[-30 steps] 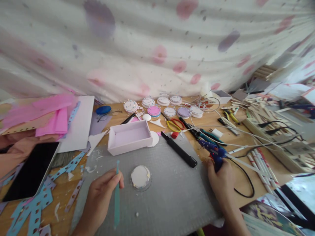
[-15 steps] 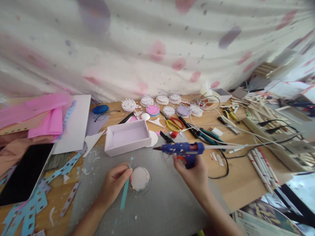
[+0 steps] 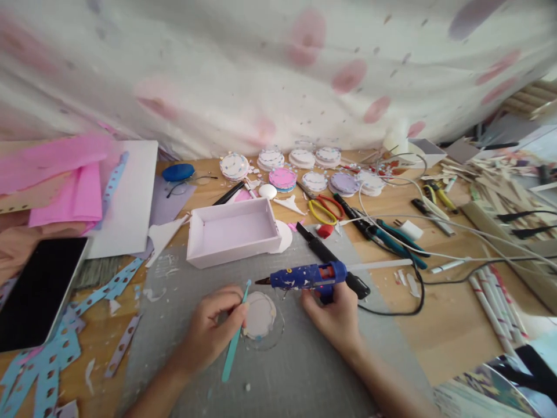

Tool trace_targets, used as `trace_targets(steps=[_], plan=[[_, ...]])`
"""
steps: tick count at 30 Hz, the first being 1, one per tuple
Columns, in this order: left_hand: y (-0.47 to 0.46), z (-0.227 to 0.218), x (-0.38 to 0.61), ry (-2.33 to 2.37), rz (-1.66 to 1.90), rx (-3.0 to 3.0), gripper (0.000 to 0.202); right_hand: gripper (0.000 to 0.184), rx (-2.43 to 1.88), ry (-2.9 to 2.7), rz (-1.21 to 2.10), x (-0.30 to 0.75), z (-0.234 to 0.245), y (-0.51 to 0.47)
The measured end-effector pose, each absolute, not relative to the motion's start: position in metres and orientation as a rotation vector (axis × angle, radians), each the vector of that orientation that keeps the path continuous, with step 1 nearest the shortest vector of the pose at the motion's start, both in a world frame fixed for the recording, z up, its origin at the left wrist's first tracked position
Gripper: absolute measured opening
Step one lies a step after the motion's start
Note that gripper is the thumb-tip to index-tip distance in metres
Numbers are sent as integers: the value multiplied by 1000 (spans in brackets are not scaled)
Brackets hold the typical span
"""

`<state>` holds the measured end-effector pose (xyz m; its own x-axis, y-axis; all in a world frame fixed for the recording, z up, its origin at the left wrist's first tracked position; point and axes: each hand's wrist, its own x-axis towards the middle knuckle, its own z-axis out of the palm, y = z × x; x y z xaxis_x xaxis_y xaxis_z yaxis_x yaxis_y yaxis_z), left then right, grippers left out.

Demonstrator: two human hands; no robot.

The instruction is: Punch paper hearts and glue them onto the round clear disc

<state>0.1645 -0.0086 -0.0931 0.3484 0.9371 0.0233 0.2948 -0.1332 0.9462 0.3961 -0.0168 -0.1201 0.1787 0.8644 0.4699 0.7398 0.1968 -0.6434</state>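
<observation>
Pinched in my left hand [image 3: 220, 318] is a pair of teal tweezers [image 3: 232, 355], with a tiny pale blue piece at its upper tip. My right hand [image 3: 335, 313] grips a blue glue gun [image 3: 304, 276] by its handle, a white glue stick [image 3: 380, 265] coming out of its back. The gun's dark nozzle points left, close to the tweezers' tip; whether they touch I cannot tell. Just below, a round white disc [image 3: 261, 313] with small bits along its edge lies on the grey mat [image 3: 317, 371], beside my left fingers.
Behind my hands stands a white open box [image 3: 235, 232]. Several decorated discs [image 3: 282, 179] line the back. Scissors [image 3: 324, 210], pliers [image 3: 400, 238], a black-handled tool [image 3: 324, 252] and cables lie right. A phone [image 3: 41, 290] and blue punched strips [image 3: 43, 360] lie left.
The glue gun has moved left and its nozzle now sits near the tweezers' tip. My left hand still holds the tweezers beside the disc. The camera view has shifted slightly.
</observation>
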Motion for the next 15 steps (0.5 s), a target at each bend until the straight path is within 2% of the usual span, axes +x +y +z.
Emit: trace_targets(steps=[15], plan=[[-7,-89,167,1078,843,1655,37,5,-1558,-1643,143,396,-120,-17]])
